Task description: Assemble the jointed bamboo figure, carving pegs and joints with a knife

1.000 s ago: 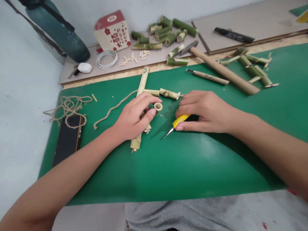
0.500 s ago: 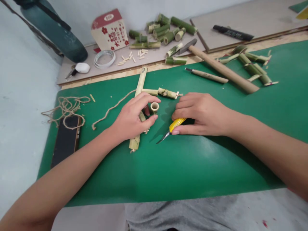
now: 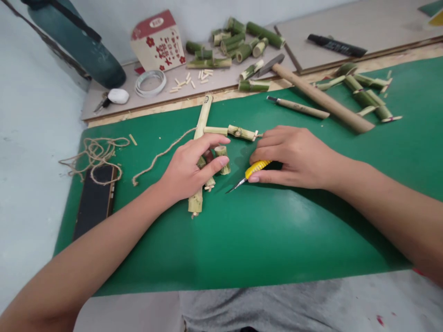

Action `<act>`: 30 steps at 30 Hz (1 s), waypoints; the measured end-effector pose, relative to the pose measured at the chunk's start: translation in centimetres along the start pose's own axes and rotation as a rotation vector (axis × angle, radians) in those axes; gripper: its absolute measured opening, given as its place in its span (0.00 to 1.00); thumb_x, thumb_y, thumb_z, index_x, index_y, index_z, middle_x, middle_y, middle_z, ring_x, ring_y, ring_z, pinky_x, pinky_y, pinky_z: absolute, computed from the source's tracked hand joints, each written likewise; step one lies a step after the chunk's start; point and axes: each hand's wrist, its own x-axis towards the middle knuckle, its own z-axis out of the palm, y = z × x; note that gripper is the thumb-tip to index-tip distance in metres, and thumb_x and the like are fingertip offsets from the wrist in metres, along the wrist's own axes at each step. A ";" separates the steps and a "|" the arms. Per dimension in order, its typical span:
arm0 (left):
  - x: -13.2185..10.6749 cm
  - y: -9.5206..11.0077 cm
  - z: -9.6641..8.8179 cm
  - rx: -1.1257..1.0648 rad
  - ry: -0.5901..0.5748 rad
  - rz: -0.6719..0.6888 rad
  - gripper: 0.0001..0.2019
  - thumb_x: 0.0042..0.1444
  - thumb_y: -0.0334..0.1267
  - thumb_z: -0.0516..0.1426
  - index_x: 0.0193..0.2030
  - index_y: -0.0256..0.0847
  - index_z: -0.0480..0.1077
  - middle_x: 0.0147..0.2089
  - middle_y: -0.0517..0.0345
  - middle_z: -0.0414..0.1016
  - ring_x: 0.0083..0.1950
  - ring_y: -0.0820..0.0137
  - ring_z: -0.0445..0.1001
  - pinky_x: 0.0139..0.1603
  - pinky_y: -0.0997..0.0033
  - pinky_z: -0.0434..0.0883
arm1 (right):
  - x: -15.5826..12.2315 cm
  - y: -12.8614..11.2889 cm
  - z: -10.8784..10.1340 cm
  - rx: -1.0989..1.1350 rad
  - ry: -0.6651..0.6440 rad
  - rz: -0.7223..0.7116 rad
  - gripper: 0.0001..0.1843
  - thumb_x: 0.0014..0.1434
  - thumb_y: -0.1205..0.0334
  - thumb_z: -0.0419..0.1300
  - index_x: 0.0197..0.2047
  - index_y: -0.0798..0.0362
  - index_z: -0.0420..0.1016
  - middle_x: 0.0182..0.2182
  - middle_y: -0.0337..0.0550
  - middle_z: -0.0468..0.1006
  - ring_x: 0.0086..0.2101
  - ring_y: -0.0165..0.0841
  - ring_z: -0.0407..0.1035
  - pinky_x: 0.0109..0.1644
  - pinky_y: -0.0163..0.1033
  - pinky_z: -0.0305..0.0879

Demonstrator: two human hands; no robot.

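My left hand is closed around a short bamboo ring piece, thumb and fingers pinching it against a long bamboo frame that lies on the green mat. A crosspiece of bamboo sticks out to the right of the frame. My right hand grips a yellow-handled craft knife; its blade tip points left and down, a few centimetres from the ring piece. A jute cord trails left from the frame.
A phone and a tangle of twine lie at the mat's left. Behind are a hammer, a chisel, cut bamboo sections, more bamboo pieces, a patterned box, tape ring and a black marker.
My left hand has turned the short bamboo piece, so its open end no longer faces up. The knife hand has shifted slightly up and toward it.
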 end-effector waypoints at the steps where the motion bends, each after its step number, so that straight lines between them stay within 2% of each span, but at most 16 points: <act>1: 0.0 0.1 0.0 0.004 -0.008 0.003 0.13 0.68 0.44 0.61 0.56 0.44 0.77 0.48 0.57 0.84 0.38 0.72 0.79 0.48 0.69 0.77 | 0.0 0.2 -0.1 -0.015 0.003 0.025 0.28 0.72 0.35 0.55 0.39 0.50 0.82 0.30 0.45 0.80 0.33 0.40 0.70 0.41 0.45 0.58; 9: 0.0 0.1 -0.1 -0.004 -0.042 -0.038 0.13 0.71 0.45 0.58 0.56 0.45 0.77 0.47 0.57 0.85 0.43 0.69 0.83 0.50 0.66 0.77 | -0.1 1.2 -0.6 -0.056 0.069 0.178 0.24 0.72 0.36 0.56 0.42 0.44 0.84 0.34 0.46 0.83 0.35 0.44 0.72 0.40 0.49 0.60; 16: -0.1 0.2 -0.1 0.019 -0.060 -0.044 0.11 0.69 0.43 0.59 0.55 0.46 0.76 0.49 0.59 0.85 0.42 0.70 0.83 0.50 0.67 0.77 | -0.1 1.0 -0.5 -0.039 0.079 0.205 0.23 0.71 0.36 0.56 0.45 0.40 0.86 0.35 0.46 0.84 0.36 0.45 0.73 0.43 0.52 0.63; 21: -0.1 0.1 -0.1 0.000 -0.013 -0.003 0.11 0.69 0.42 0.60 0.54 0.44 0.75 0.49 0.59 0.84 0.41 0.71 0.81 0.50 0.67 0.77 | 0.0 0.8 -0.8 -0.069 0.049 0.245 0.24 0.70 0.34 0.55 0.49 0.37 0.85 0.38 0.46 0.85 0.38 0.49 0.73 0.47 0.57 0.64; 26: -0.1 0.0 0.0 -0.045 0.021 -0.019 0.11 0.68 0.44 0.61 0.53 0.44 0.74 0.47 0.56 0.82 0.39 0.71 0.80 0.46 0.67 0.78 | 0.0 0.6 -0.9 -0.101 0.066 0.276 0.25 0.70 0.32 0.53 0.51 0.34 0.85 0.39 0.46 0.85 0.40 0.50 0.73 0.50 0.61 0.64; 30: -0.1 0.1 0.0 -0.018 0.015 -0.028 0.12 0.69 0.45 0.60 0.54 0.45 0.74 0.48 0.56 0.83 0.42 0.69 0.81 0.50 0.64 0.77 | 0.0 0.6 -0.8 -0.087 0.059 0.277 0.24 0.70 0.33 0.54 0.51 0.36 0.85 0.40 0.48 0.85 0.40 0.52 0.73 0.50 0.62 0.64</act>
